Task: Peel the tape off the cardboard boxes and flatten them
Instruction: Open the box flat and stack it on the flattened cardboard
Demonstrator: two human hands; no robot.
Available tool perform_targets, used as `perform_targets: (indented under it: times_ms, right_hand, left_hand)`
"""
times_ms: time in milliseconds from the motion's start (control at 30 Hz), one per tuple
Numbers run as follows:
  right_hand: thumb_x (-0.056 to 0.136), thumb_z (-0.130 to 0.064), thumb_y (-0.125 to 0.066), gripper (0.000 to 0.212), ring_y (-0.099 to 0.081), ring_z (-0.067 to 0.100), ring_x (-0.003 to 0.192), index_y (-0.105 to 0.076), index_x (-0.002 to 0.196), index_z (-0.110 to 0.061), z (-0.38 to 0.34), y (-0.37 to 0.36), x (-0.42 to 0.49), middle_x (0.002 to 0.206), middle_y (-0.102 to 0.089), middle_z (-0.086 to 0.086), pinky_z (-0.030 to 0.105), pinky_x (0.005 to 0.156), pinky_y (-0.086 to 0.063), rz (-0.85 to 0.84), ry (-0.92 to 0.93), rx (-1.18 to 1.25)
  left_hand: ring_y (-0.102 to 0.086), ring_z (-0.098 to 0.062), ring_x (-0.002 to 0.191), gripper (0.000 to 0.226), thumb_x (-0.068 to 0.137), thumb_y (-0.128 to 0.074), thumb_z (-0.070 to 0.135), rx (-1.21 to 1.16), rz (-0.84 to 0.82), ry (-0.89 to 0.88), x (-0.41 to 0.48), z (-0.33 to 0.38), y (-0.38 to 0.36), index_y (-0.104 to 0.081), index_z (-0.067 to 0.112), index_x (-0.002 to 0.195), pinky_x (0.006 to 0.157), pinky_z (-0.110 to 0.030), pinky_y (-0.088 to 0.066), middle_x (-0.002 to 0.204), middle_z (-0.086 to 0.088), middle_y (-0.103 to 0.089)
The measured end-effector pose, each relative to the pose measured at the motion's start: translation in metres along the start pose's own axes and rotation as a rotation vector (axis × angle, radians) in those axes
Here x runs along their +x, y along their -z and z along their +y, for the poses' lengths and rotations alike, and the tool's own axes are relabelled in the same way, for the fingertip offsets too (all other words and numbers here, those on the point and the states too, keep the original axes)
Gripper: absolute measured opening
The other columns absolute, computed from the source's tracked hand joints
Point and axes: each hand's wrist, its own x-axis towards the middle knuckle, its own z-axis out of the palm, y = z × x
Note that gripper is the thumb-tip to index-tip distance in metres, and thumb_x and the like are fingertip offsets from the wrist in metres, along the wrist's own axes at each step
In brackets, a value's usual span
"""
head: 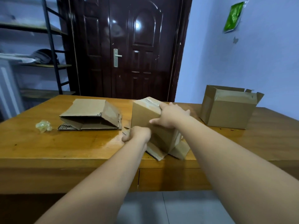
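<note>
A brown cardboard box [144, 113] stands tilted on the wooden table [64, 147], its open flaps splayed toward the near edge. Clear tape [151, 101] runs along its top far edge. My right hand [171, 116] grips the box's upper right side, index finger stretched onto the tape. My left hand [137, 134] is closed on a lower flap at the box's near left corner. To the left lies a partly flattened box [90, 115]. At the right stands another box [226, 109] on its side, flaps open, tape still on it.
A crumpled ball of clear tape [44, 126] lies on the table's left part. Behind the table is a dark double door [129, 46]. A metal shelf rack [40, 46] stands at the left. The table's near edge runs just below the tilted box.
</note>
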Motion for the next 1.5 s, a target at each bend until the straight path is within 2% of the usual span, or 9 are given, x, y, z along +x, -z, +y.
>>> perform_targets:
  times_ms: [67,200,333,467,700,833,1000,1367,1500]
  right_hand:
    - [0.082,-0.070,-0.055,0.086,-0.023,0.032,0.144,-0.020,0.152,-0.035,0.016,0.003,0.002,0.161,-0.018,0.007,0.063,0.112,-0.021,-0.041,0.046,-0.011]
    - [0.086,-0.059,-0.059,0.084,-0.014,0.031,0.148,-0.013,0.153,-0.039,0.042,0.010,0.004,0.164,-0.008,0.001,0.057,0.117,-0.014,-0.129,0.141,0.024]
    - [0.090,-0.042,-0.064,0.078,0.002,0.025,0.150,-0.017,0.152,-0.044,0.064,0.017,0.001,0.164,-0.002,-0.007,0.051,0.120,-0.004,-0.256,0.226,0.186]
    - [0.092,-0.035,-0.063,0.074,0.006,0.020,0.150,-0.020,0.151,-0.045,0.071,0.022,-0.002,0.163,-0.002,-0.010,0.048,0.118,-0.001,-0.322,0.282,0.236]
    - [0.096,-0.058,-0.038,0.057,-0.053,0.022,0.116,-0.065,0.122,-0.015,0.064,0.002,0.000,0.130,-0.061,0.003,0.037,0.094,-0.041,0.123,0.032,0.535]
    - [0.096,-0.042,-0.046,0.045,-0.053,0.028,0.115,-0.049,0.135,-0.020,0.058,-0.009,0.006,0.133,-0.054,0.008,0.032,0.078,-0.041,0.261,-0.258,0.475]
    - [0.093,-0.040,-0.044,0.044,-0.055,0.029,0.103,-0.053,0.128,-0.016,0.050,-0.009,0.011,0.122,-0.060,0.010,0.035,0.081,-0.049,0.244,-0.235,0.428]
    - [0.094,-0.047,-0.043,0.045,-0.056,0.028,0.105,-0.054,0.128,-0.021,0.049,-0.014,0.020,0.121,-0.061,0.007,0.035,0.080,-0.048,0.250,-0.186,0.422]
    - [0.094,-0.049,-0.042,0.046,-0.055,0.028,0.107,-0.052,0.129,-0.021,0.050,-0.014,0.020,0.122,-0.060,0.007,0.039,0.085,-0.050,0.234,-0.174,0.429]
  left_hand:
    - [-0.050,-0.028,0.103,0.026,0.090,-0.046,0.027,0.015,-0.040,-0.095,0.006,0.002,-0.004,-0.053,0.010,0.107,0.096,-0.040,-0.046,0.121,-0.012,-0.048]
    - [-0.039,-0.029,0.132,0.057,0.097,-0.028,0.053,-0.056,0.233,-0.286,0.011,0.008,0.002,-0.040,0.020,0.142,0.109,-0.051,-0.033,0.146,-0.007,-0.039]
    - [-0.056,-0.019,0.101,0.060,0.093,-0.035,0.063,-0.199,-0.049,-0.239,0.017,0.022,0.010,-0.056,0.012,0.115,0.093,-0.037,-0.043,0.106,-0.001,-0.062]
    - [-0.063,-0.023,0.104,0.045,0.089,-0.057,0.051,-0.147,-0.339,-0.196,0.023,0.030,0.018,-0.062,0.013,0.112,0.098,-0.039,-0.048,0.109,-0.006,-0.068]
    - [-0.062,-0.029,0.097,0.035,0.089,-0.063,0.033,0.066,-0.192,-0.362,0.024,0.047,0.017,-0.066,0.002,0.104,0.096,-0.042,-0.050,0.106,-0.014,-0.067]
    - [-0.056,-0.023,0.080,0.037,0.091,-0.061,0.036,0.194,-0.111,-0.436,0.022,0.048,0.023,-0.062,0.000,0.088,0.069,-0.029,-0.045,0.082,-0.005,-0.061]
    - [-0.061,-0.027,0.101,0.045,0.089,-0.058,0.046,0.162,-0.233,-0.348,0.027,0.044,0.037,-0.063,0.005,0.109,0.097,-0.043,-0.049,0.107,-0.010,-0.066]
    - [-0.049,-0.017,0.065,0.028,0.093,-0.056,0.034,-0.040,-0.281,-0.266,0.024,0.039,0.037,-0.060,0.007,0.088,0.063,-0.028,-0.043,0.074,-0.006,-0.055]
    - [-0.058,-0.020,0.083,0.031,0.092,-0.055,0.040,-0.045,-0.265,-0.267,0.025,0.036,0.037,-0.061,0.009,0.096,0.081,-0.033,-0.049,0.093,-0.009,-0.064]
